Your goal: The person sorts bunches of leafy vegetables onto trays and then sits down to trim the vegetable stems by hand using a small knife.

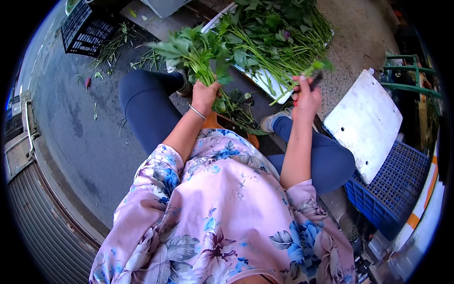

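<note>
My left hand (205,96) is closed around the stems of a bunch of leafy greens (195,54), its leaves fanned out up and to the left. In my right hand (306,98) is a small dark-bladed knife (316,80), with a bit of red showing at the fingers. A green sprig (316,67) sticks out above the same hand, by the blade. Between and beyond my hands, a large heap of leafy stems (269,35) lies on a white tray (272,89).
A black crate (87,29) stands at the upper left, with cut stems (111,52) scattered beside it. On the right, a white board (364,124) leans on a blue crate (395,182). Green racks (409,67) are behind. An orange object (213,122) is between my legs.
</note>
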### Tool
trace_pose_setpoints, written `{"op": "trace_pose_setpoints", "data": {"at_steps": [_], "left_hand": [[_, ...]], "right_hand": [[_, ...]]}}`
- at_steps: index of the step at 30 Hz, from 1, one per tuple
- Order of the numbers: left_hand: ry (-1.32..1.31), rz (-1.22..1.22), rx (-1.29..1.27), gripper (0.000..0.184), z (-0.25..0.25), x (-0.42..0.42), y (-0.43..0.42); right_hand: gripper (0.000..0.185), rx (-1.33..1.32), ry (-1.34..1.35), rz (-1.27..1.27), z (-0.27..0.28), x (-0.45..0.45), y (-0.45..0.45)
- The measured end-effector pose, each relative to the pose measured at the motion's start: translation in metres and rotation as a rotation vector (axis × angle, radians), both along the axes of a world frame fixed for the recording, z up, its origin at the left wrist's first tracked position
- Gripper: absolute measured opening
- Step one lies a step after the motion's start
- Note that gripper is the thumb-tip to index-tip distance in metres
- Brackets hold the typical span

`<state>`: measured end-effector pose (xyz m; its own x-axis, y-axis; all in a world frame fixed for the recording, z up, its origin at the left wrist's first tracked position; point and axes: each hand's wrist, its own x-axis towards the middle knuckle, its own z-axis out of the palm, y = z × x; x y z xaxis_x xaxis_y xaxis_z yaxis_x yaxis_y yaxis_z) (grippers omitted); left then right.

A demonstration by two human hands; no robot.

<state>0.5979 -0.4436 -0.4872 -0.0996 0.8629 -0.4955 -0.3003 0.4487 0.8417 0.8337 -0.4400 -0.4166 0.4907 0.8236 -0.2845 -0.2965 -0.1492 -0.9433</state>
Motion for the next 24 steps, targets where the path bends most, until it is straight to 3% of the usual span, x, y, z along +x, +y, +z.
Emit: {"op": "trace_pose_setpoints", "data": {"at_steps": [4, 9, 13, 16, 18, 22, 24], "left_hand": [[0.109, 0.002, 0.019, 0.016, 0.005, 0.004, -0.004], [0.119, -0.122, 0.077, 0.017, 0.020, 0.007, -0.007], [-0.147, -0.320, 0.066, 0.021, 0.052, 0.013, -0.012], [-0.219, -0.426, 0.095, 0.026, 0.049, 0.010, -0.014], [-0.345, -0.463, -0.030, 0.026, 0.047, 0.008, -0.014], [-0.254, -0.497, -0.080, 0.027, 0.039, 0.005, -0.011], [-0.308, -0.381, -0.081, 0.027, 0.039, 0.004, -0.007]], "right_hand": [[0.012, -0.001, -0.040, 0.374, 0.014, -0.040, -0.006], [0.016, -0.104, -0.017, 0.562, 0.001, -0.068, 0.002], [0.018, -0.147, 0.017, 0.593, -0.007, -0.079, 0.011], [0.018, -0.279, 0.056, 0.676, -0.013, -0.078, 0.017], [0.018, -0.353, 0.117, 0.780, -0.018, -0.074, 0.023], [0.023, -0.316, 0.055, 0.718, -0.039, -0.091, 0.022], [0.025, -0.113, -0.258, 0.515, -0.046, -0.096, 0.021]]}}
